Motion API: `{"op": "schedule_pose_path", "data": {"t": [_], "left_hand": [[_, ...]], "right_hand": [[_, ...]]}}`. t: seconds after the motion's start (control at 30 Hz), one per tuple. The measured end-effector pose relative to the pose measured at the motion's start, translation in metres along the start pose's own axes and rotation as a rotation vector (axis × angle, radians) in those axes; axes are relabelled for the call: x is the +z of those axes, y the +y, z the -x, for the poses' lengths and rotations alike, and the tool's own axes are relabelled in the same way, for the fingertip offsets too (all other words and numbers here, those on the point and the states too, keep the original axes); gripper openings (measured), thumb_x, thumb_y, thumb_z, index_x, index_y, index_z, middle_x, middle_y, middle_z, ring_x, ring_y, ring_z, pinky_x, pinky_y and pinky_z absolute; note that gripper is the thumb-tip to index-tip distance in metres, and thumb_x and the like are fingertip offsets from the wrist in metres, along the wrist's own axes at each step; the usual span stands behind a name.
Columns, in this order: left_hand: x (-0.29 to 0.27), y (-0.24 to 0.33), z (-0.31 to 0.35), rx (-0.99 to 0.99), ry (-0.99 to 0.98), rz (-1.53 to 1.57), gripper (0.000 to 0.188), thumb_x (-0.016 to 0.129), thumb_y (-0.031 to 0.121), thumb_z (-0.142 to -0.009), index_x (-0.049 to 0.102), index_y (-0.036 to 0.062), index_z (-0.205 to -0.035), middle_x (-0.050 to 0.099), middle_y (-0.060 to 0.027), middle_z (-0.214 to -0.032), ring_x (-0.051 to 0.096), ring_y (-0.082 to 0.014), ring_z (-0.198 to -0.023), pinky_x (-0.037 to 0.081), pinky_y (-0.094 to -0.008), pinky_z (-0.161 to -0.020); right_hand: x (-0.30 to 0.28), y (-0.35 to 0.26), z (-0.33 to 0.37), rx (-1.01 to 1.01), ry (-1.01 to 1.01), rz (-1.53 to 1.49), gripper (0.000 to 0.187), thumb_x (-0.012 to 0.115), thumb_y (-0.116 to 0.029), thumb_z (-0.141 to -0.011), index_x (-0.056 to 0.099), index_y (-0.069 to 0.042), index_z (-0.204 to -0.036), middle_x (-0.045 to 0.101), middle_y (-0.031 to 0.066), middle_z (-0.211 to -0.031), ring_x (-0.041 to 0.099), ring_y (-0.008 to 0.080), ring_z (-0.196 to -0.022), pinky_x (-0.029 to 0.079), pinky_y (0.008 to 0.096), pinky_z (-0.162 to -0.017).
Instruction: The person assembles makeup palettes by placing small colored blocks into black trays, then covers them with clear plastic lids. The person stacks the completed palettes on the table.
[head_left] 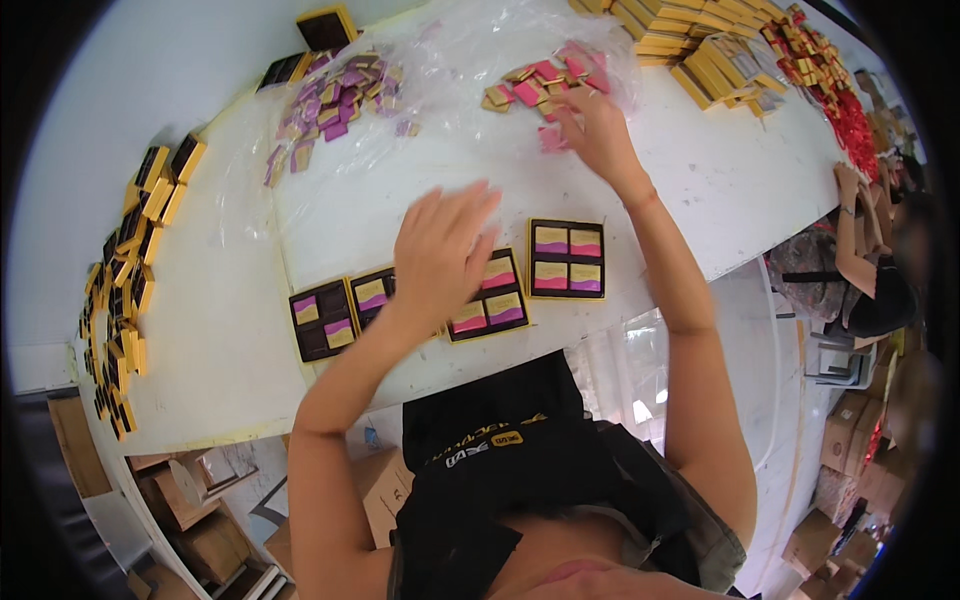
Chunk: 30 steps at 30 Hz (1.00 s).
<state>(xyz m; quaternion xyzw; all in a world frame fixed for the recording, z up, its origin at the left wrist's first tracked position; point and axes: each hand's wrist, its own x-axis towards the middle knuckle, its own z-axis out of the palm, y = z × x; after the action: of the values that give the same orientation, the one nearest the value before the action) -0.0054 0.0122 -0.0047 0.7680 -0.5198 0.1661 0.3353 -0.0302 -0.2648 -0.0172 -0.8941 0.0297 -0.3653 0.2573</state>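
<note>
My left hand (440,250), slightly blurred with its fingers stretched out, hovers over the row of small dark boxes and hides part of it. My right hand (600,140) reaches to a loose pile of pink and gold wrapped squares (535,88), fingers apart at its near edge. The leftmost box (320,342) holds two purple and gold squares, with bare compartments beside them. A second box (372,290) shows a purple square and is partly covered by my left hand. The third box (490,298) shows pink and purple squares. At the right end, a box (567,258) contains squares in every compartment.
Purple and gold squares (345,90) lie on clear plastic film (440,60) at the back. Stacked dark boxes (130,235) line the table's left edge. Gold boxes (690,40) and red ribbons (850,130) fill the far right, near another person's arm (855,235).
</note>
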Motion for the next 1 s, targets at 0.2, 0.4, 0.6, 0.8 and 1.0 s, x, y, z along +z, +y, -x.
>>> {"op": "schedule_pose_path", "data": {"t": [0.2, 0.4, 0.6, 0.8, 1.0], "left_hand": [[0.116, -0.059, -0.138, -0.155, -0.164, 0.076, 0.031, 0.073, 0.017, -0.082, 0.067, 0.0105, -0.112, 0.064, -0.0075, -0.123, 0.063, -0.0297, -0.107, 0.052, -0.0384, -0.086], [0.143, -0.086, -0.157, -0.152, -0.177, 0.134, 0.027, 0.075, 0.024, -0.084, 0.067, 0.0091, -0.105, 0.069, -0.0080, -0.095, 0.067, -0.0272, -0.085, 0.053, -0.0339, -0.075], [0.053, -0.068, -0.128, -0.731, -0.317, 1.027, 0.025, 0.061, 0.028, -0.098, 0.063, 0.0034, -0.101, 0.063, -0.0039, -0.083, 0.065, -0.0114, -0.078, 0.049, -0.0236, -0.066], [-0.065, -0.018, -0.051, -0.776, -0.261, 0.933, 0.014, 0.060, 0.015, -0.097, 0.060, 0.0038, -0.105, 0.061, -0.0017, -0.083, 0.063, -0.0123, -0.078, 0.048, -0.0243, -0.064], [-0.099, -0.042, 0.067, -0.819, -0.066, 0.802, 0.017, 0.063, 0.002, -0.092, 0.057, 0.0039, -0.108, 0.065, -0.0021, -0.092, 0.061, -0.0071, -0.083, 0.046, -0.0211, -0.071]], "right_hand": [[0.038, 0.067, 0.001, 0.312, -0.043, 0.028, 0.024, 0.074, -0.013, -0.078, 0.067, 0.000, -0.097, 0.070, 0.0174, -0.090, 0.069, 0.0310, -0.080, 0.054, 0.0371, -0.071], [0.019, 0.050, -0.001, 0.396, 0.091, -0.464, 0.027, 0.070, -0.004, -0.084, 0.064, -0.003, -0.110, 0.071, 0.0058, -0.087, 0.068, 0.0152, -0.080, 0.053, 0.0287, -0.070], [-0.010, 0.019, -0.007, 0.560, -0.019, -0.826, 0.024, 0.065, -0.007, -0.093, 0.067, -0.004, -0.117, 0.064, -0.0034, -0.088, 0.057, 0.0060, -0.074, 0.048, 0.0206, -0.066], [-0.009, -0.044, 0.002, 0.397, -0.122, -0.891, 0.026, 0.060, -0.002, -0.093, 0.066, -0.001, -0.118, 0.069, 0.0033, -0.104, 0.060, 0.0076, -0.082, 0.050, 0.0220, -0.075], [0.019, -0.135, 0.040, 0.249, -0.596, -0.790, 0.017, 0.062, 0.000, -0.092, 0.063, -0.001, -0.109, 0.067, 0.0014, -0.097, 0.058, 0.0055, -0.083, 0.048, 0.0222, -0.077]]}}
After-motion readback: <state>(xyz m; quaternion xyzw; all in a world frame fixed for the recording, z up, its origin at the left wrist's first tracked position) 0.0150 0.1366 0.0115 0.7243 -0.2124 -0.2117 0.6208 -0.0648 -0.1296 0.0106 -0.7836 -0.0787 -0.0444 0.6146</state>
